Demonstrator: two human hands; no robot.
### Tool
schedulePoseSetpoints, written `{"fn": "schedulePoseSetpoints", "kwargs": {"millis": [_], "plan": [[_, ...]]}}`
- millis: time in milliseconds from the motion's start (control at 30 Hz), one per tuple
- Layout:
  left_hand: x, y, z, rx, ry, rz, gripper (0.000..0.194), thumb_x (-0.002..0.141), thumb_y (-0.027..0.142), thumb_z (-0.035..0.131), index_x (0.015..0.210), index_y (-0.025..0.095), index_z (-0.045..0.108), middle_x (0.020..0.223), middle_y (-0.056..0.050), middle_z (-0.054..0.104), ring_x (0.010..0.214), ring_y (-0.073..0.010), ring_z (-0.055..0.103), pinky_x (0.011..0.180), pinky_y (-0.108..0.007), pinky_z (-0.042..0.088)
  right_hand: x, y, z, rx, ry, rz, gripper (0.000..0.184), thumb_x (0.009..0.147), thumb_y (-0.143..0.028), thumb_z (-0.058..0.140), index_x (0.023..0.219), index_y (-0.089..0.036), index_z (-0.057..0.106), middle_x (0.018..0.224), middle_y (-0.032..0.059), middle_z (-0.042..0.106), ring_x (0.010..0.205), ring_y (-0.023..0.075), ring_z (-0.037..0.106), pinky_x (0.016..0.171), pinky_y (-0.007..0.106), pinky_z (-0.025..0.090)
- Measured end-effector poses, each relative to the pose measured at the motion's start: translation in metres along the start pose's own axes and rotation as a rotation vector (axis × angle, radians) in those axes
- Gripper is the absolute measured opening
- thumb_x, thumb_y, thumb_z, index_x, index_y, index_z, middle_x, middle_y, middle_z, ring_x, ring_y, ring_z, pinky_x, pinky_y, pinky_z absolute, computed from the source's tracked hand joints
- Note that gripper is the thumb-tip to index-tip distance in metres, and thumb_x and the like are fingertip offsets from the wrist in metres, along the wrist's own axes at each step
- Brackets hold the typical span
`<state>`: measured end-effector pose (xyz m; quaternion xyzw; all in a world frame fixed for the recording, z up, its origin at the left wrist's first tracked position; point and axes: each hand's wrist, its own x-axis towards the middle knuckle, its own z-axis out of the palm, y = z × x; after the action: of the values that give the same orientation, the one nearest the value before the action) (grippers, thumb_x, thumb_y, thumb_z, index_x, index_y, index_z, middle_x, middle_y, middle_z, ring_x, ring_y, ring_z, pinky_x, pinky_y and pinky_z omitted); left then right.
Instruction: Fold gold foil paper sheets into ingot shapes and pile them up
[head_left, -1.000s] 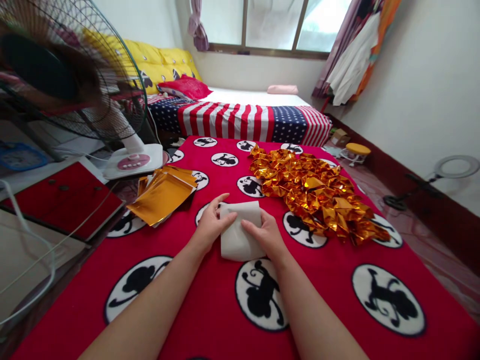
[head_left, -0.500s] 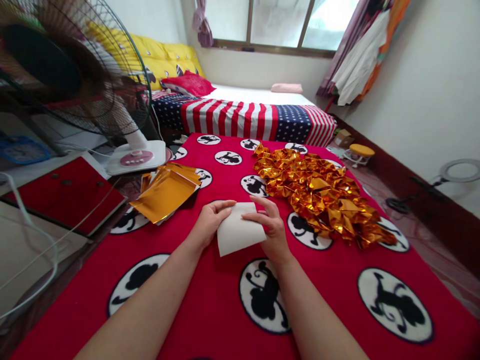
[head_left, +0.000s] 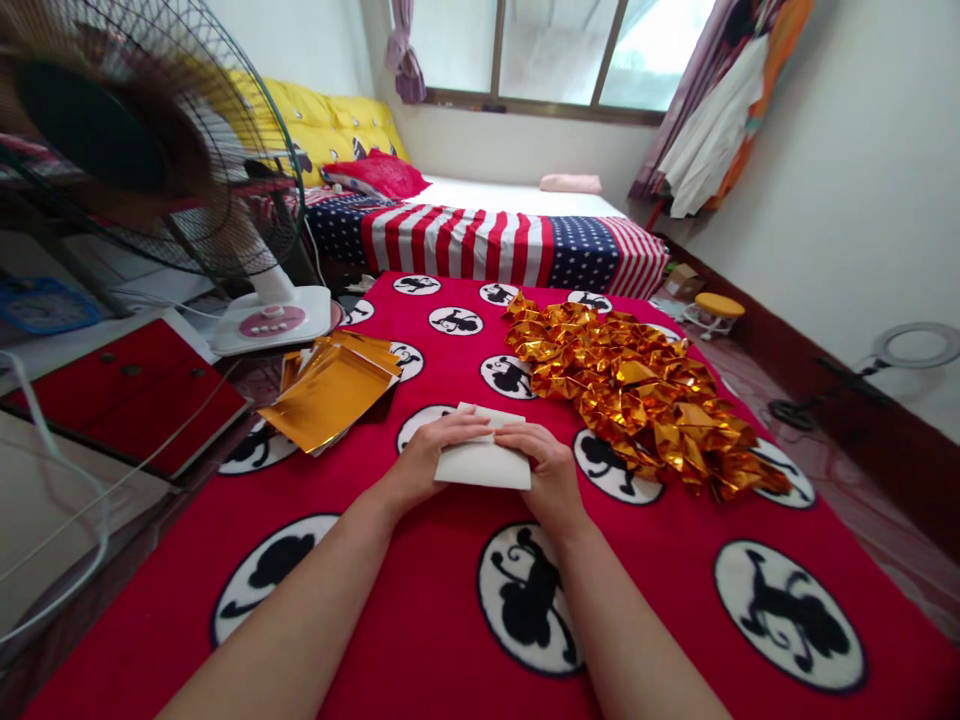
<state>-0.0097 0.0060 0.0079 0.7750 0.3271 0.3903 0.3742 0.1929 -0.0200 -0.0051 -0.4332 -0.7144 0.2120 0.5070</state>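
Note:
Between my hands is a sheet of paper [head_left: 484,468], its white side facing me, held just above the red cloth. My left hand [head_left: 437,447] grips its left side, fingers lying across the top face. From the right, my right hand [head_left: 546,465] grips the other side, its fingertips nearly meeting the left ones at the middle. Both thumbs are hidden beneath or behind the paper. To the left lies a stack of gold foil sheets [head_left: 337,390] with some white edges showing. On the right is a heap of folded gold foil pieces [head_left: 637,385].
A red cloth [head_left: 420,620] with white circles and black figures covers the surface before me. A standing fan [head_left: 274,310] is at the left, near a red panel [head_left: 127,390]. Behind are a bed [head_left: 480,240], a yellow stool [head_left: 718,305] and a ring light [head_left: 915,345].
My right fingers have come down from a raised position onto the paper. My left fingers now reach further across it, and the sheet lies flatter towards me.

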Motion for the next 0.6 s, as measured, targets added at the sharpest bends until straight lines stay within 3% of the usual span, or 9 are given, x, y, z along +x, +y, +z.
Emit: {"fn": "schedulePoseSetpoints", "kwargs": {"millis": [100, 167, 267, 367, 467, 533, 600], "plan": [[0.0, 0.001, -0.001, -0.026, -0.063, -0.033, 0.04, 0.07, 0.02, 0.073, 0.11, 0.028, 0.075, 0.122, -0.009, 0.07, 0.124, -0.0317, 0.057, 0.112, -0.049, 0.033, -0.003, -0.003, 0.0, 0.021, -0.086, 0.017, 0.024, 0.077, -0.014, 0.063, 0.093, -0.027, 0.077, 0.102, 0.0046, 0.075, 0.098, 0.0237, 0.068, 0.091, 0.039, 0.051], [-0.001, 0.002, -0.002, -0.008, -0.062, -0.057, 0.034, 0.069, 0.024, 0.076, 0.103, 0.028, 0.077, 0.11, -0.008, 0.074, 0.114, -0.0306, 0.063, 0.108, -0.046, 0.038, -0.005, -0.004, -0.001, 0.029, -0.108, 0.098, 0.018, 0.082, -0.023, 0.064, 0.093, -0.026, 0.077, 0.095, 0.0035, 0.076, 0.087, 0.0236, 0.069, 0.082, 0.036, 0.052], [-0.002, 0.003, -0.003, -0.029, -0.071, -0.151, 0.021, 0.077, 0.035, 0.07, 0.09, 0.022, 0.079, 0.084, -0.005, 0.076, 0.08, -0.0238, 0.067, 0.078, -0.033, 0.052, -0.006, -0.005, -0.001, 0.022, -0.05, 0.269, 0.024, 0.088, -0.038, 0.06, 0.084, -0.022, 0.077, 0.07, 0.0004, 0.071, 0.061, 0.0191, 0.063, 0.059, 0.029, 0.046], [-0.002, 0.0, 0.002, -0.054, -0.006, -0.262, 0.028, 0.081, 0.041, 0.063, 0.073, 0.017, 0.075, 0.061, -0.001, 0.065, 0.057, -0.0156, 0.055, 0.054, -0.023, 0.041, -0.005, -0.004, 0.002, -0.042, 0.051, 0.34, 0.03, 0.088, -0.04, 0.058, 0.07, -0.019, 0.069, 0.06, -0.0008, 0.06, 0.055, 0.0152, 0.053, 0.053, 0.027, 0.038], [0.0, -0.002, 0.009, 0.123, 0.163, -0.272, 0.023, 0.079, 0.036, 0.066, 0.067, 0.017, 0.072, 0.057, 0.0, 0.058, 0.055, -0.0133, 0.05, 0.055, -0.024, 0.036, -0.004, -0.005, 0.006, -0.225, 0.148, 0.334, 0.018, 0.082, -0.032, 0.064, 0.069, -0.019, 0.063, 0.081, 0.0036, 0.062, 0.063, 0.0151, 0.055, 0.059, 0.028, 0.041], [0.001, -0.003, 0.013, 0.309, 0.218, -0.231, 0.014, 0.075, 0.03, 0.07, 0.068, 0.018, 0.071, 0.066, -0.002, 0.06, 0.065, -0.0157, 0.054, 0.063, -0.027, 0.039, -0.003, -0.008, 0.008, -0.368, 0.18, 0.343, 0.013, 0.076, -0.029, 0.067, 0.07, -0.019, 0.062, 0.098, 0.0074, 0.061, 0.072, 0.017, 0.058, 0.065, 0.03, 0.043], [0.002, -0.002, 0.014, 0.441, 0.242, -0.192, 0.009, 0.07, 0.027, 0.074, 0.074, 0.018, 0.071, 0.08, -0.004, 0.063, 0.079, -0.0198, 0.057, 0.074, -0.03, 0.043, -0.003, -0.011, 0.009, -0.485, 0.16, 0.368, 0.011, 0.073, -0.028, 0.069, 0.073, -0.02, 0.062, 0.099, 0.0078, 0.06, 0.077, 0.0199, 0.059, 0.067, 0.031, 0.043]]}}
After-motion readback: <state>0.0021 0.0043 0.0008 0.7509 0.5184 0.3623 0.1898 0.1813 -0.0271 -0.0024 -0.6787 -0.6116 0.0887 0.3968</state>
